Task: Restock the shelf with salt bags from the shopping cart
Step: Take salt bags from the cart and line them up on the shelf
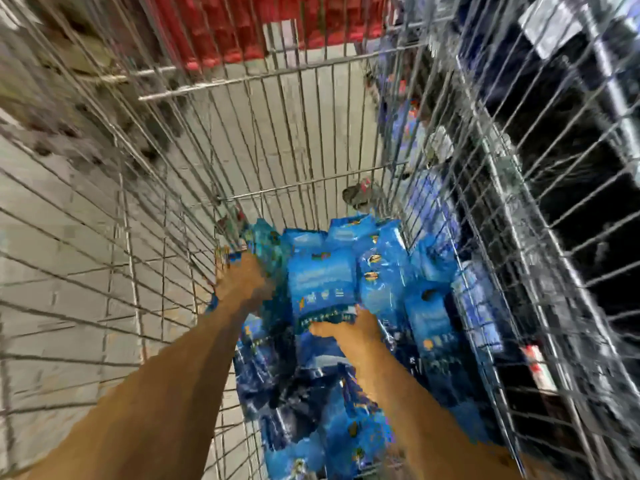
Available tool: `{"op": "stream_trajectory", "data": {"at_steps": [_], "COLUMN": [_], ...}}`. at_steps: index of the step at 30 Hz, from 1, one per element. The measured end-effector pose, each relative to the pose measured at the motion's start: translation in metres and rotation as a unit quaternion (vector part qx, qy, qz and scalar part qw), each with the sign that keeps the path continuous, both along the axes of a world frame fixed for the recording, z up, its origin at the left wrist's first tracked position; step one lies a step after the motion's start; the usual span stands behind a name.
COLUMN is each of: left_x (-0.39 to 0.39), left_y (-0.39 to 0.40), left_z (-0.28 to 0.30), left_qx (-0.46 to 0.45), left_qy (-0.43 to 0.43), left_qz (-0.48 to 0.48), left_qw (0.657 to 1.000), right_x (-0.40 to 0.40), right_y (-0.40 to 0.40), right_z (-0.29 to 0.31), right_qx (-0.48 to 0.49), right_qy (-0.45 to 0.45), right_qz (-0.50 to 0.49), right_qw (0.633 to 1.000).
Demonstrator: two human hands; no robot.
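Forearms reach between cart walls among salt bags.

The person's two forearms are bare, with no sleeves, from the 6 o'clock edge up to the bare left hand and bare right hand; motion blur hides any finer detail.

The whole view is smeared by motion blur. The print on the blue plastic salt bags cannot be read. The left hand is blocky, its fingers lost among the far-left bags. The dark shelf at the right is obscured behind the wire shopping cart. Both forearms are cut off by the near edge.
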State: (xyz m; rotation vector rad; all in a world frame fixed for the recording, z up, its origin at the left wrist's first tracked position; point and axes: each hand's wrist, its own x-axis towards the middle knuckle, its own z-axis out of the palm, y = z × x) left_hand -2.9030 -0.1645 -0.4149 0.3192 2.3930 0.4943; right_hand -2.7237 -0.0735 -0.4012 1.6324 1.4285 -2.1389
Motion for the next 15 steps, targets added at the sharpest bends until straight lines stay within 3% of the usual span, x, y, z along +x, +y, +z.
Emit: {"op": "stream_trajectory", "data": {"at_steps": [3,5,8,15], "left_x": [0.029,0.051,0.094,0.219], "left_y": [-0.001,0.0,-0.002,-0.04], "left_z": [0.036,0.061,0.12,0.291], "left_qx": [0.158,0.194,0.229,0.401], "left_qy": [-0.111,-0.143,-0.151,-0.195], "left_qz": [0.145,0.252,0.241,0.225], "left_qw": [0.97,0.937,0.931,0.866], "right_x": [0.035,0.062,0.111,0.256], "right_y": [0.006,0.009,0.005,-0.038], "right_z": [0.047,0.087,0.158,0.297], "right_qx": [0.025,0.035,0.042,0.083], "right_qy": [0.038,0.067,0.102,0.224], "right_qz": [-0.031,-0.053,-0.118,-0.154], "right_qw": [0.998,0.996,0.987,0.959]}}
